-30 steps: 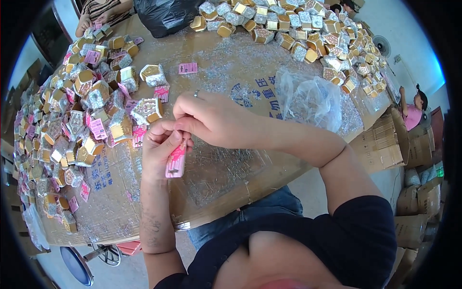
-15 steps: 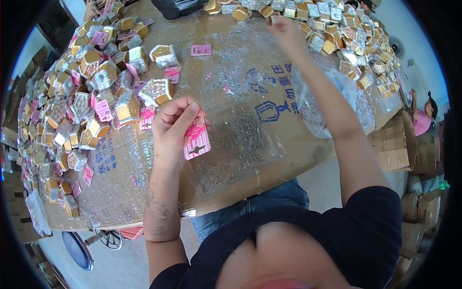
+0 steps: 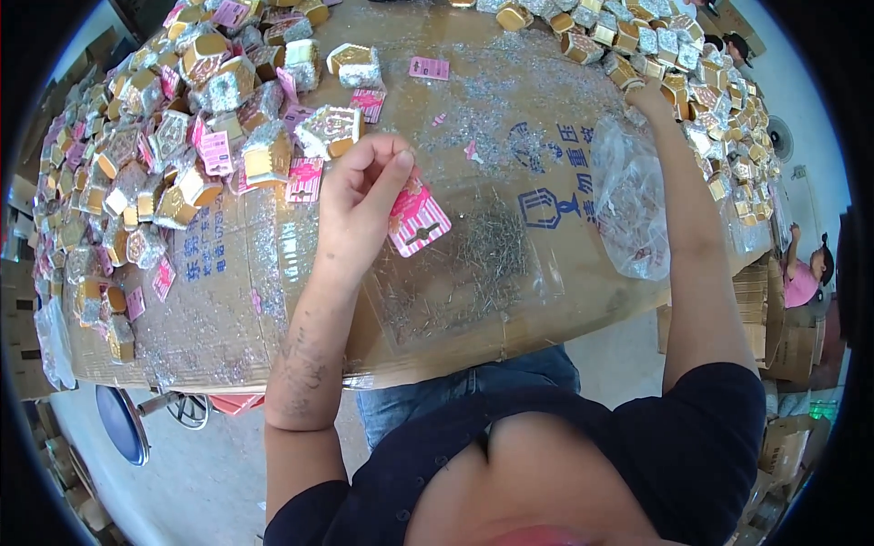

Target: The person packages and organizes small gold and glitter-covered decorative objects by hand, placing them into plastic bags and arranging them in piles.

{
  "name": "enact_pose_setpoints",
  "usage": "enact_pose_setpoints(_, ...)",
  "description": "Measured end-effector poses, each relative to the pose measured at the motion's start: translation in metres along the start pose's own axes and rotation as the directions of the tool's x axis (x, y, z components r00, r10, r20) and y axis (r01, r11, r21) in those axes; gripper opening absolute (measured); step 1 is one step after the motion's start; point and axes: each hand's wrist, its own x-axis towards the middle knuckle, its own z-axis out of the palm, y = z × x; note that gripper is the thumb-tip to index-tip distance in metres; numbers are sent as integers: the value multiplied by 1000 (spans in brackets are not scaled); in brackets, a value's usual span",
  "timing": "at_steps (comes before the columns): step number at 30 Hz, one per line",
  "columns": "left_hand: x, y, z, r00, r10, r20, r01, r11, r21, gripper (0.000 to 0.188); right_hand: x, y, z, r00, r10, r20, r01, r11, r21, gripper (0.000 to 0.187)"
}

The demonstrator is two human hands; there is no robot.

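Observation:
Between the thumb and fingers of my left hand (image 3: 369,196) is a pink-and-white striped hang tag (image 3: 421,221) with a dark hanger-shaped slot. It is held above a patch of thin metal pins (image 3: 478,255) spread on the cardboard. My right hand (image 3: 648,98) reaches out to the near edge of the right-hand pile, its fingertips against a gold-and-white house-shaped ornament (image 3: 622,71). Those fingers are bent and partly hidden, so I cannot tell whether they grip it. Beyond my left hand lies another glittery house-shaped ornament (image 3: 330,130).
A large pile of house ornaments with pink tags (image 3: 173,136) covers the left side. Another pile (image 3: 710,91) fills the far right. A clear plastic bag (image 3: 631,205) lies by my right forearm. Glitter litters the cardboard tabletop (image 3: 546,300). Another person (image 3: 803,278) is at far right.
My right hand has moved right to the pile's edge ornaments. My left hand still holds the tag, now tilted more. The whole view has shifted, with the table appearing turned slightly.

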Motion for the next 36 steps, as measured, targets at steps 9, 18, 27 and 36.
enact_pose_setpoints(9, -13, 12, -6, 983, 144, -110, -125, 978, 164, 6, -224, -197, -81, 765, -432, 478, -598, -198, 777, 43)
enact_pose_setpoints(18, -18, 14, -1, 911, 410, -51, -344, 820, 458, 6, -347, -254, -105, 421, -805, 419, -853, -194, 484, 33)
enact_pose_setpoints(27, -21, 21, -1, 853, 520, -38, -430, 744, 511, 7, -361, -259, -116, 473, -757, 450, -832, -218, 510, 30)
enact_pose_setpoints(36, -22, 25, 2, 805, 592, 23, -471, 616, 632, 11, -363, -256, -117, 496, -750, 437, -826, -252, 505, 28)
